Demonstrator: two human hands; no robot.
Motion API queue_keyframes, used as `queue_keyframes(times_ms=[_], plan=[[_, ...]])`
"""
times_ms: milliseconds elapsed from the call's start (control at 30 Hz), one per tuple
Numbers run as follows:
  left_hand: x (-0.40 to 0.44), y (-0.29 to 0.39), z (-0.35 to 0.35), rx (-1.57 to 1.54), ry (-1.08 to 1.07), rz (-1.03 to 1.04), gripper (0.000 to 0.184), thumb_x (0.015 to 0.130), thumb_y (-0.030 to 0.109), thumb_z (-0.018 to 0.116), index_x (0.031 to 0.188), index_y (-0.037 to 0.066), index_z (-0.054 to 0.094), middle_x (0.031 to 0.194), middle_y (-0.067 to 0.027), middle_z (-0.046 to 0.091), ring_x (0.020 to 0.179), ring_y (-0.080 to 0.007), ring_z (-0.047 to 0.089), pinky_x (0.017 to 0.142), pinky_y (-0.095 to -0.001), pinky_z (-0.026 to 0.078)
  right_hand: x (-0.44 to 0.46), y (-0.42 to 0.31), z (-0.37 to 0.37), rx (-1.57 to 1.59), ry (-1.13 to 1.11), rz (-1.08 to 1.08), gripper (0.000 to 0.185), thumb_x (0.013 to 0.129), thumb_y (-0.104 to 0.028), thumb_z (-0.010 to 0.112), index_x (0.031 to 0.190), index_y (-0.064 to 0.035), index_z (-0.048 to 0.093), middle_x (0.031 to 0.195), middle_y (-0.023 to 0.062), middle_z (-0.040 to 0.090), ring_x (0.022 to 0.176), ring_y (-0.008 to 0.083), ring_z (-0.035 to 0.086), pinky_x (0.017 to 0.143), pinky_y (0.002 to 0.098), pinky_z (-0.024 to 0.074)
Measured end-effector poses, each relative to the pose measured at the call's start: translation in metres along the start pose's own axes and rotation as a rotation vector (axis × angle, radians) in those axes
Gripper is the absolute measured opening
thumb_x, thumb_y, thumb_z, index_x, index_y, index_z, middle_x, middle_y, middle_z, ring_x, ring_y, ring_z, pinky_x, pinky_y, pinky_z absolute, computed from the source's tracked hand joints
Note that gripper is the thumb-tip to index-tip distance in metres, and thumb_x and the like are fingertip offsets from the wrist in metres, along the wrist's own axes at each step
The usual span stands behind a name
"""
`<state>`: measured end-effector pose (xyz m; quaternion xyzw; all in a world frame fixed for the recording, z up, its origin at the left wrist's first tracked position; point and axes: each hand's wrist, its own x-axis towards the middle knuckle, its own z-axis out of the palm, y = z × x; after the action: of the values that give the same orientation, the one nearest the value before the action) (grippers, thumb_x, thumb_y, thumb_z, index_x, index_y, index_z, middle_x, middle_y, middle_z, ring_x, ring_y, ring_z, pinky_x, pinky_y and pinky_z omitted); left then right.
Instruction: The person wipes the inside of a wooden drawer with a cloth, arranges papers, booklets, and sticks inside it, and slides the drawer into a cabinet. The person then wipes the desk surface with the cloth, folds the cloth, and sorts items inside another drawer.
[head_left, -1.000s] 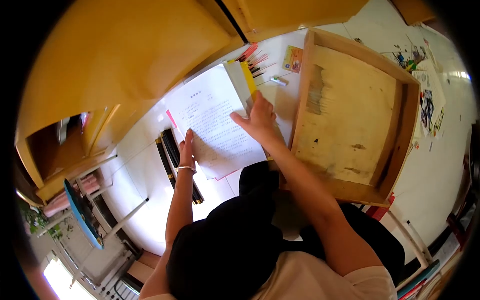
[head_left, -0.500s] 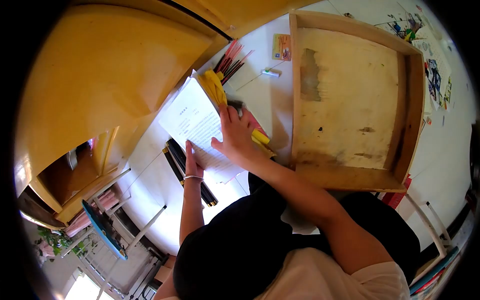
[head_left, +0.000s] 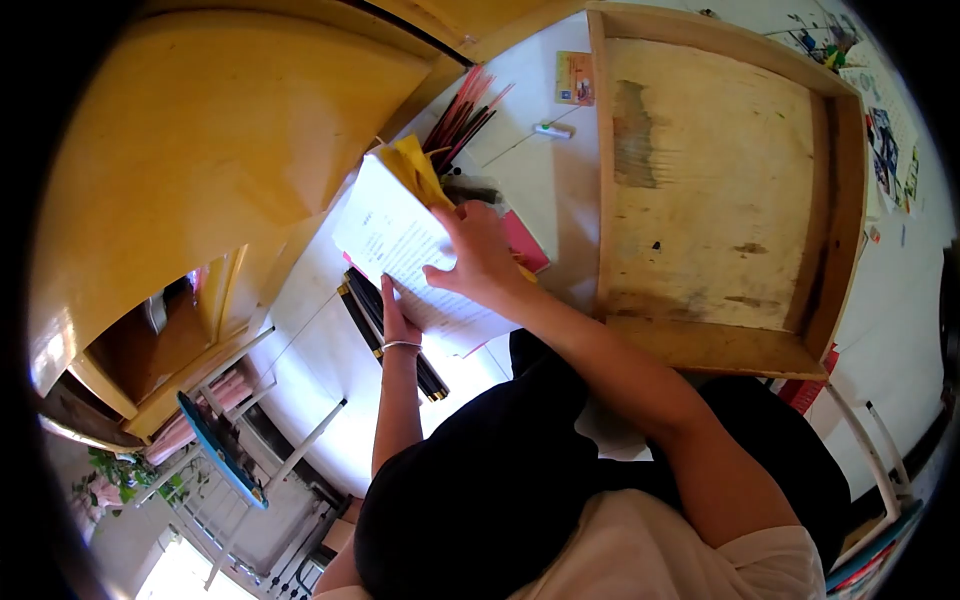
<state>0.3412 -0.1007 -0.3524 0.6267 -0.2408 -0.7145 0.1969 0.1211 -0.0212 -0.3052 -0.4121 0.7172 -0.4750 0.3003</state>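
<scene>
Both hands (head_left: 400, 325) (head_left: 477, 250) at edges of papers (head_left: 400, 235)

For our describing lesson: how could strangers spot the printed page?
Find the large wooden drawer. To its left, between the left hand and right hand, is the printed page. Its white, text-lined face differs from the yellow item beside it.

The white tiled floor (head_left: 540, 185) supports a wooden drawer (head_left: 712, 190), a printed card (head_left: 574, 78), a small white tube (head_left: 552, 131), thin sticks (head_left: 462, 122) and black rods (head_left: 368, 299).
</scene>
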Motion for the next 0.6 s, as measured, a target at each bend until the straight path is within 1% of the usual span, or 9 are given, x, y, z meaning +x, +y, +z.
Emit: queue_keyframes(times_ms=[67,133,267,333,367,467,500,567,600], plan=[[-0.001,0.001,0.002,0.011,0.012,-0.002,0.069,0.084,0.058,0.05,0.13,0.007,0.043,0.128,-0.0084,0.051,0.116,-0.0233,0.047,0.101,-0.0338,0.034,0.002,0.018,0.014,0.051,0.099,0.031,0.073,0.059,-0.028,0.077,0.121,-0.0089,0.045,0.101,0.0197,0.045,0.092,0.0349,0.045,0.08,0.0408,0.039],[-0.002,0.001,0.003,-0.008,0.019,-0.036,0.069,0.084,0.058,0.05,0.129,0.007,0.044,0.126,-0.0082,0.052,0.115,-0.0228,0.048,0.1,-0.0337,0.035,0.004,0.027,0.013,0.047,0.08,0.039,0.076,0.059,-0.029,0.078,0.123,-0.0099,0.043,0.103,0.0209,0.044,0.094,0.0366,0.045,0.081,0.0414,0.0393],[-0.004,0.001,0.006,0.047,0.033,-0.008,0.076,0.082,0.062,0.048,0.13,0.003,0.043,0.126,-0.0087,0.052,0.116,-0.0233,0.049,0.101,-0.0351,0.036,0.015,0.035,0.002,0.072,-0.089,0.126,0.085,0.06,-0.029,0.079,0.129,-0.0089,0.033,0.107,0.0234,0.047,0.098,0.0395,0.048,0.084,0.0423,0.0407],[-0.001,-0.001,0.002,-0.019,0.068,-0.015,0.069,0.084,0.057,0.051,0.129,0.006,0.044,0.125,-0.0089,0.052,0.115,-0.0232,0.048,0.1,-0.0332,0.035,0.022,0.041,-0.005,0.185,-0.152,0.167,0.087,0.06,-0.026,0.079,0.13,-0.0073,0.031,0.113,0.0239,0.048,0.104,0.0381,0.049,0.091,0.0401,0.0402],[0.0,-0.002,0.001,-0.035,0.052,-0.007,0.07,0.083,0.057,0.051,0.13,0.006,0.042,0.125,-0.0096,0.051,0.115,-0.0238,0.048,0.099,-0.0339,0.036,0.025,0.044,-0.01,0.221,-0.202,0.204,0.09,0.06,-0.024,0.079,0.131,-0.0064,0.029,0.119,0.0238,0.047,0.111,0.0363,0.047,0.096,0.0378,0.0383],[-0.011,0.002,0.01,-0.066,0.061,0.003,0.073,0.082,0.059,0.052,0.132,0.008,0.039,0.125,-0.0116,0.05,0.115,-0.0244,0.048,0.097,-0.0359,0.039,0.03,0.057,-0.009,0.249,-0.249,0.166,0.099,0.061,-0.024,0.078,0.139,-0.0069,0.019,0.117,0.023,0.048,0.11,0.0398,0.047,0.095,0.0383,0.0386],[-0.009,-0.003,0.01,-0.015,0.135,0.078,0.071,0.081,0.06,0.051,0.129,0.008,0.043,0.121,-0.0101,0.054,0.11,-0.0246,0.052,0.096,-0.0359,0.04,0.03,0.051,-0.013,0.253,-0.269,0.151,0.099,0.061,-0.024,0.078,0.139,-0.0069,0.019,0.117,0.023,0.048,0.11,0.0398,0.047,0.095,0.0383,0.0386],[-0.006,-0.005,0.009,0.026,0.224,0.138,0.072,0.081,0.059,0.052,0.13,0.007,0.042,0.126,-0.0107,0.05,0.114,-0.024,0.048,0.098,-0.0357,0.037,0.031,0.031,-0.022,0.183,-0.296,0.268,0.097,0.063,-0.02,0.075,0.141,-0.0091,0.018,0.119,0.0231,0.046,0.112,0.0416,0.044,0.096,0.0405,0.0363],[-0.003,-0.007,0.007,0.029,0.259,0.161,0.073,0.082,0.059,0.052,0.131,0.007,0.041,0.128,-0.0108,0.048,0.116,-0.0238,0.046,0.099,-0.0359,0.036,0.026,0.024,-0.018,0.184,-0.312,0.253,0.097,0.063,-0.02,0.075,0.141,-0.0091,0.018,0.119,0.0231,0.046,0.112,0.0416,0.044,0.096,0.0405,0.0363]])
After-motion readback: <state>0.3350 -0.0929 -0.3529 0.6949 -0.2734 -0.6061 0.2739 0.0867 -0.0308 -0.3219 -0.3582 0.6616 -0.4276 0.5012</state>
